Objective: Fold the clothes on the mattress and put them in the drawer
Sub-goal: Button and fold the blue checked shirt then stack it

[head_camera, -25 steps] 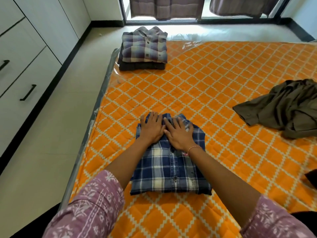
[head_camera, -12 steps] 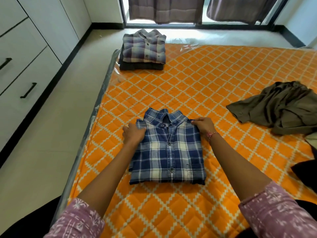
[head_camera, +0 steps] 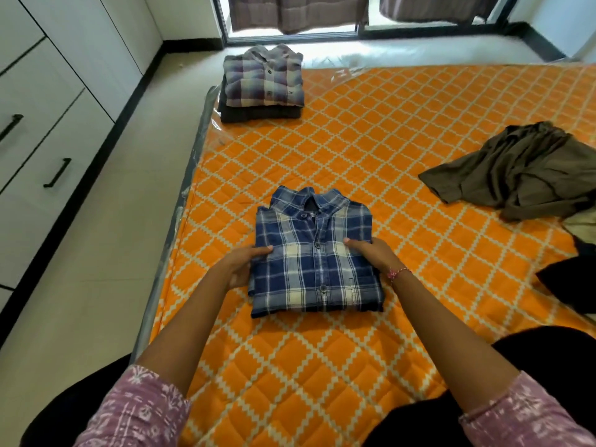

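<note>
Closest in, two forearms in lilac patterned sleeves (head_camera: 138, 411) reach forward over the orange quilted mattress (head_camera: 290, 366), which is wrapped in clear plastic. The left hand (head_camera: 243, 264) grips the left edge of the folded blue plaid shirt (head_camera: 314, 253), thumb on top and fingers tucked beneath the cloth. The right hand (head_camera: 371, 253) grips the right edge the same way, thumb lying across the front, a pink thread bracelet (head_camera: 396, 273) at the wrist. The shirt lies squared up on the mattress near its left side, collar pointing away, button placket running down the middle.

Off to the right, well apart from the shirt, a crumpled olive garment (head_camera: 516, 172) lies unfolded, with a dark piece of clothing (head_camera: 567, 282) at the right edge, partly cut off.

Further away, at the far left corner of the mattress, a folded grey-purple plaid shirt (head_camera: 264, 79) sits on top of a folded dark garment (head_camera: 258, 113).

Along the left wall, across a strip of pale floor, stands a white drawer unit (head_camera: 38, 130) with black handles, all drawers closed. At the far end, brown curtains (head_camera: 296, 11) hang at a window
</note>
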The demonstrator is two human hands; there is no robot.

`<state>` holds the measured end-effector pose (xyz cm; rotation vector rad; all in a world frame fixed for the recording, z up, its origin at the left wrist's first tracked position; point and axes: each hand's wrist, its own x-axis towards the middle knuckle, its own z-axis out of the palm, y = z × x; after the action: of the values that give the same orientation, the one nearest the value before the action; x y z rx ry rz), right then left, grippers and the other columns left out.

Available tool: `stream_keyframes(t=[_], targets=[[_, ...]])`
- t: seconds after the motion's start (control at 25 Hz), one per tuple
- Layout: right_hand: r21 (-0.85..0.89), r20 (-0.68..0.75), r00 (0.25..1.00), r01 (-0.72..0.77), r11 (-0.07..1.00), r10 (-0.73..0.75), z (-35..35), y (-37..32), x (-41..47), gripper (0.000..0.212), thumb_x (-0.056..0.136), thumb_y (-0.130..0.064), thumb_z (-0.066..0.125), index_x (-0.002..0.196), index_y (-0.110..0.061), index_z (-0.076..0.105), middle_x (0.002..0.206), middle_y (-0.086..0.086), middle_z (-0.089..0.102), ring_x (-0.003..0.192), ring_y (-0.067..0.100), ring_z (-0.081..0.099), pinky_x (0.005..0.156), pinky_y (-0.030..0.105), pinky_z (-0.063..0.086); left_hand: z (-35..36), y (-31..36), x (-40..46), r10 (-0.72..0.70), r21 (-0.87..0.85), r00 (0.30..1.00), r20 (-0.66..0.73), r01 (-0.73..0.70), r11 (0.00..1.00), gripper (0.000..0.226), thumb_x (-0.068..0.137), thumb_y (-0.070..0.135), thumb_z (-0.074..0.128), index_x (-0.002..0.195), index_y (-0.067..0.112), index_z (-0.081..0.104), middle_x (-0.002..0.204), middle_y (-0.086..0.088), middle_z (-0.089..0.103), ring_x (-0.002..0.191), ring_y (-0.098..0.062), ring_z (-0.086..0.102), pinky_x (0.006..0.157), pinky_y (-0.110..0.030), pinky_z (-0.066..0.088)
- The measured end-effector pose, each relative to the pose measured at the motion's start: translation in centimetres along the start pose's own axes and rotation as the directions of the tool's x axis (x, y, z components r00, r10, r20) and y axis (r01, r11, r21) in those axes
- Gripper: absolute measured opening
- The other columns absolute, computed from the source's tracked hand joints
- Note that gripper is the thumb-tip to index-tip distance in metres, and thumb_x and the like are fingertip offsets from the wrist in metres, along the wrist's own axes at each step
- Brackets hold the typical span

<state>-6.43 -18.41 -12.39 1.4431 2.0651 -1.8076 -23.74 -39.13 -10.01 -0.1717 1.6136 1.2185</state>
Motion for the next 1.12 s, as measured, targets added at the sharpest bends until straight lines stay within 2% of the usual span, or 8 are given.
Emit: stream_keyframes(t=[0.12,0.24,0.36,0.6,0.76,0.84,1.04,1.12], targets=[[0.295,0.15,0.985,0.037,0.955,-0.085,0.2,0.8,-1.6,0.034,0.087,-0.032,0.065,0.105,-0.003,0.067,0.108,0.013,0.069,0.096,0.029,0.066,0.089,0.042,0.053,0.4,-2.6,-0.3,0.143,-0.127,0.99,0.001,-0.142,0.982,0.049,0.087,0.016,0.063,0.133,0.008,0.047,0.103,-0.009,0.066,0.086,-0.025,0.066,0.06,-0.034,0.057],[0.258,0.167,0.97,0.127,0.958,-0.174,0.5,0.7,-1.4,0.017,0.088,-0.015,0.064,0.076,-0.004,0.061,0.073,0.002,0.069,0.068,0.014,0.065,0.07,0.033,0.053,1.2,-2.9,0.0,0.208,-0.126,0.978,-0.006,-0.207,0.97,0.055,0.086,0.01,0.063,0.136,0.015,0.041,0.104,-0.01,0.066,0.083,-0.026,0.066,0.057,-0.032,0.057],[0.221,0.149,0.959,0.204,0.954,-0.239,1.0,-1.9,0.5,0.041,0.089,0.004,0.055,0.056,-0.013,0.038,0.043,-0.01,0.046,0.04,0.002,0.046,0.05,0.018,0.04,1.4,-0.5,1.0,0.277,-0.053,0.961,-0.022,-0.278,0.959,0.06,0.087,0.004,0.061,0.139,0.02,0.036,0.106,-0.01,0.065,0.084,-0.027,0.065,0.061,-0.035,0.055],[0.245,0.085,0.944,0.291,0.925,-0.319,0.2,-12.7,8.2,0.004,0.089,-0.003,0.059,0.086,-0.005,0.056,0.076,0.009,0.064,0.07,0.027,0.063,0.062,0.033,0.054,-0.7,12.4,5.2,0.485,0.006,0.874,-0.02,-0.485,0.874,0.05,0.09,0.004,0.059,0.129,0.029,0.04,0.1,-0.001,0.065,0.085,-0.023,0.066,0.063,-0.032,0.054],[0.206,0.119,0.933,0.31,0.928,-0.339,-1.2,-23.3,15.5,0.019,0.086,0.004,0.051,0.074,-0.009,0.045,0.062,0.004,0.052,0.053,0.019,0.051,0.056,0.029,0.044,-2.1,24.8,9.7,0.562,0.1,0.826,-0.048,-0.556,0.825,0.059,0.089,0.004,0.061,0.141,0.018,0.038,0.115,-0.007,0.062,0.088,-0.024,0.062,0.069,-0.031,0.052],[0.125,0.125,0.928,0.337,0.933,-0.352,-1.8,-27.7,18.6,0.015,0.084,0.005,0.051,0.078,-0.008,0.046,0.066,0.007,0.054,0.059,0.022,0.051,0.06,0.03,0.043,-2.9,29.8,11.3,0.572,0.115,0.817,-0.077,-0.562,0.819,0.069,0.088,0.004,0.062,0.146,0.023,0.03,0.128,-0.013,0.054,0.094,-0.028,0.061,0.071,-0.032,0.051],[0.167,0.058,0.873,0.469,0.867,-0.484,-2.0,-39.3,26.6,0.022,0.084,0.01,0.05,0.086,-0.011,0.053,0.081,0.015,0.056,0.067,0.025,0.054,0.064,0.032,0.047,-4.9,42.1,14.8,0.67,0.174,0.739,-0.067,-0.653,0.737,0.064,0.086,0.004,0.063,0.142,0.015,0.034,0.112,-0.011,0.061,0.094,-0.028,0.062,0.084,-0.044,0.053],[0.257,0.023,0.863,0.483,0.837,-0.505,-1.9,-42.2,30.2,0.018,0.089,0.003,0.054,0.096,-0.013,0.052,0.09,0.014,0.057,0.067,0.018,0.059,0.061,0.028,0.05,-6.4,45.7,15.7,0.633,0.326,0.774,-0.032,-0.59,0.738,0.078,0.089,0.014,0.062,0.149,0.013,0.013,0.138,-0.015,0.046,0.116,-0.032,0.053,0.098,-0.043,0.045]])
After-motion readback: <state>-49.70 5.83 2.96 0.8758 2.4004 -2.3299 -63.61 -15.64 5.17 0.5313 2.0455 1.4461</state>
